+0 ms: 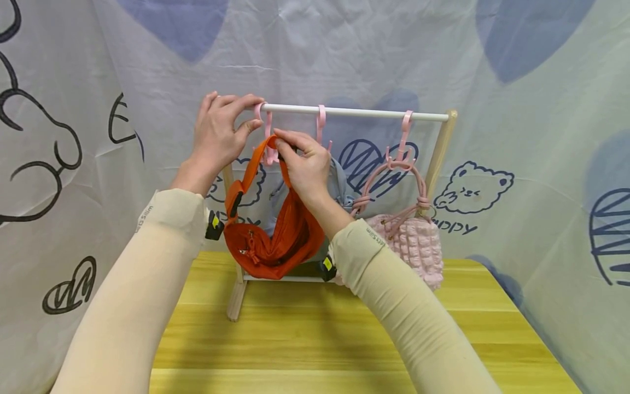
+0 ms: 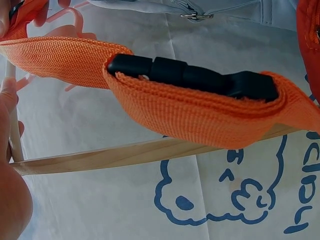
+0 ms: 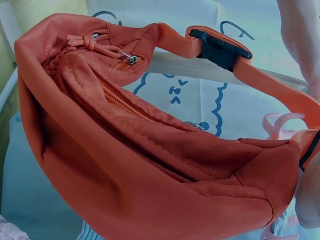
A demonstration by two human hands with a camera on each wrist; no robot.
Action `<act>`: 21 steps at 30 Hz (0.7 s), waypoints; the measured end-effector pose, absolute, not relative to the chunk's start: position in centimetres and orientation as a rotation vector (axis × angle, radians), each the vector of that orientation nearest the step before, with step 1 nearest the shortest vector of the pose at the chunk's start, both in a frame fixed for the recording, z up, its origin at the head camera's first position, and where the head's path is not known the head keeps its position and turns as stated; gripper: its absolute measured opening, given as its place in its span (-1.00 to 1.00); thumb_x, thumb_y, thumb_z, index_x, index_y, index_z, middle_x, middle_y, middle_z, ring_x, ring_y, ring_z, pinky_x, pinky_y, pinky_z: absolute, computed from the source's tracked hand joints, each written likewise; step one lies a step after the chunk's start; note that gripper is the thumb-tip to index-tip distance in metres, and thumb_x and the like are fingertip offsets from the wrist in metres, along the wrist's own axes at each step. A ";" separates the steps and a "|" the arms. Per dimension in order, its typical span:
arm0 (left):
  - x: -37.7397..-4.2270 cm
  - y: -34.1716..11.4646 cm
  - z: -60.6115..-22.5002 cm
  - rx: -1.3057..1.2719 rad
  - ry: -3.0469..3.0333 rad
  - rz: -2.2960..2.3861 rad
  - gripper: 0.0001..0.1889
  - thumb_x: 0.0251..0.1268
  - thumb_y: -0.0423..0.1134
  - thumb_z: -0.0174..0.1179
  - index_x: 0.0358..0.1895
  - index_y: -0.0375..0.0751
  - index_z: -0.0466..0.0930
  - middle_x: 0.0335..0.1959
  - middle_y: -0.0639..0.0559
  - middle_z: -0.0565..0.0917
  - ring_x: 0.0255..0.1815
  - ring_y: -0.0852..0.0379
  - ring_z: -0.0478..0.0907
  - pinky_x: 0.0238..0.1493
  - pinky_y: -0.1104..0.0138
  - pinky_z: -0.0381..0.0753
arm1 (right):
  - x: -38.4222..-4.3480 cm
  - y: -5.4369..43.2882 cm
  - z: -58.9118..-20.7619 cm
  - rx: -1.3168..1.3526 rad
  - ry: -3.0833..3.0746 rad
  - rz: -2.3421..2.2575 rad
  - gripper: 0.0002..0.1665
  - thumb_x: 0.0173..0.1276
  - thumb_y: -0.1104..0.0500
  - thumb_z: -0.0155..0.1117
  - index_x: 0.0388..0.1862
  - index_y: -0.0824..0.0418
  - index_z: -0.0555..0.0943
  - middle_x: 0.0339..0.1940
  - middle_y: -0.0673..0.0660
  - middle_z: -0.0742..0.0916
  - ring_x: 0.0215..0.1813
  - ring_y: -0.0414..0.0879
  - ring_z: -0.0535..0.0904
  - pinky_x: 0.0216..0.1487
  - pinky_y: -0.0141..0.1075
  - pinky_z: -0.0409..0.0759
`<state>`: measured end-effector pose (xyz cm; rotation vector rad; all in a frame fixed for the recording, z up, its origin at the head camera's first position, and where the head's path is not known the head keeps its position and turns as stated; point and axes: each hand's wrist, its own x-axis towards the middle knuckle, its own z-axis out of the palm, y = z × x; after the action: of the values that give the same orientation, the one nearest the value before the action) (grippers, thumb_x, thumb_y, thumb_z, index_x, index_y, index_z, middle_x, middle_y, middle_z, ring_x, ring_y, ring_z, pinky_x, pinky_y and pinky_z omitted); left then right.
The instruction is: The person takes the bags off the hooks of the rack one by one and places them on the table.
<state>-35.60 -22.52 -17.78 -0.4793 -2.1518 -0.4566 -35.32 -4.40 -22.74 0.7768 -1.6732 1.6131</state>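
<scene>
My right hand (image 1: 309, 164) pinches the strap of an orange waist bag (image 1: 280, 235) near the top of its loop. The bag hangs from that hand in front of the rack, its strap top close by a pink hook (image 1: 268, 137). A black buckle (image 2: 190, 77) joins the orange strap (image 2: 200, 117) on the left side. My left hand (image 1: 219, 128) grips the left end of the white rail (image 1: 354, 112), its index fingertip at the top of the pink hook. In the right wrist view the bag's zippered front (image 3: 130, 107) fills most of the picture.
A pink quilted handbag (image 1: 418, 249) hangs from a hook (image 1: 406, 134) on the right. Behind the orange bag, a grey-blue bag (image 1: 339, 183) hangs below the middle hook (image 1: 321, 120). The wooden rack post (image 1: 440, 153) stands on a yellow wood-grain table (image 1: 295, 339), before a printed cloth.
</scene>
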 end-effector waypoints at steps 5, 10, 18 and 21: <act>-35.6 -22.6 -17.8 -0.480 -2.147 -0.463 -0.54 0.42 -0.08 0.31 0.35 -0.02 0.62 0.23 -0.03 0.72 0.38 -0.13 0.45 0.67 0.15 -0.13 | -35.3 -4.4 -22.8 0.779 -1.668 1.618 -0.77 0.42 0.27 0.45 0.03 0.24 0.82 -0.03 0.13 0.83 -0.02 -0.19 0.72 0.01 -0.16 0.73; -35.5 -22.7 -17.8 -0.482 -2.141 -0.468 -0.54 0.42 -0.08 0.30 0.35 -0.03 0.62 0.23 -0.04 0.72 0.38 -0.12 0.45 0.67 0.14 -0.13 | -35.1 -4.4 -22.8 0.782 -1.667 1.649 -0.76 0.43 0.25 0.44 0.03 0.23 0.82 -0.02 0.12 0.83 -0.03 -0.18 0.72 -0.01 -0.19 0.74; -35.4 -22.8 -17.8 -0.481 -2.137 -0.464 -0.54 0.41 -0.10 0.31 0.34 -0.04 0.62 0.22 -0.05 0.72 0.38 -0.14 0.45 0.67 0.13 -0.12 | -34.8 -4.5 -22.8 0.798 -1.658 1.669 -0.76 0.43 0.28 0.43 0.05 0.23 0.82 -0.02 0.13 0.82 -0.05 -0.18 0.71 -0.09 -0.29 0.73; -35.4 -22.9 -17.8 -0.480 -2.141 -0.463 -0.54 0.41 -0.10 0.32 0.35 -0.04 0.62 0.22 -0.05 0.72 0.38 -0.14 0.45 0.67 0.14 -0.13 | -34.8 -4.5 -22.8 0.804 -1.659 1.683 -0.75 0.44 0.28 0.42 0.05 0.24 0.81 -0.02 0.14 0.82 -0.04 -0.17 0.71 -0.09 -0.31 0.73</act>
<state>-35.37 -22.89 -17.80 -0.4804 -2.1406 -0.4632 -34.82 -4.47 -22.82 0.8039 -1.6586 1.6833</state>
